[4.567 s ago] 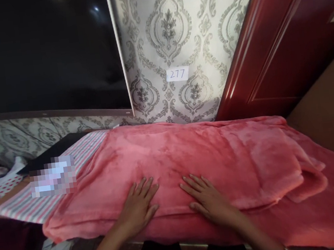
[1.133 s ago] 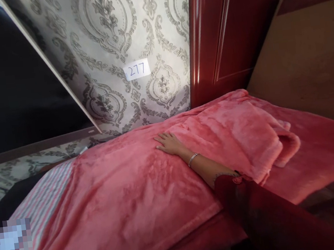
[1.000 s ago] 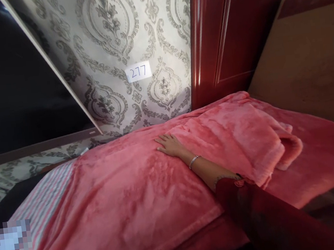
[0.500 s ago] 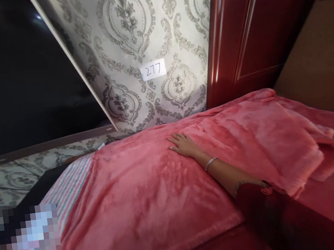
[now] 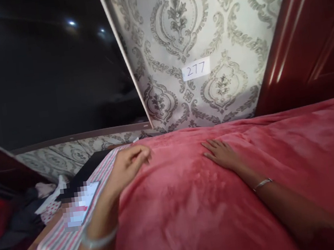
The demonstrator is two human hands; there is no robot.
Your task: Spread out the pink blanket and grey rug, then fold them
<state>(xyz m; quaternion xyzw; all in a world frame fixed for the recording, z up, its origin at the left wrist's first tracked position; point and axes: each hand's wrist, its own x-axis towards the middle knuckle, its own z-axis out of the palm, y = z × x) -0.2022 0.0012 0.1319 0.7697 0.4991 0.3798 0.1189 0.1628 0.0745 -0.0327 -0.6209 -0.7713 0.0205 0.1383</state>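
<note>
Since half a second ago the view has swung left, so the folded end of the blanket has slid out of sight, and the left hand [image 5: 127, 164] has come in over the blanket's left edge, where before only the right hand was on it.

Largest in view, the red blanket [image 5: 201, 202] lies spread over the bed, filling the lower right and reaching back almost to the wall. A striped sheet [image 5: 65, 239] shows beside it on the left, where the blanket stops. The right hand [image 5: 222, 154] rests flat on the blanket's far middle, fingers spread and holding nothing, probably pressing the fleece down so it lies smooth. The left hand hovers at or just on the blanket's left border, fingers loosely curled, with nothing clearly pinched between them; whether it touches the cloth I cannot tell. Each wrist wears a thin bangle.

Behind the bed stands a large dark screen [image 5: 47, 70] against grey patterned wallpaper [image 5: 184, 21], with a red wooden door [image 5: 312, 42] at right. A small label [image 5: 196, 69] reading 277 is stuck on the wallpaper. Clothes [image 5: 20, 216] lie heaped at lower left.
</note>
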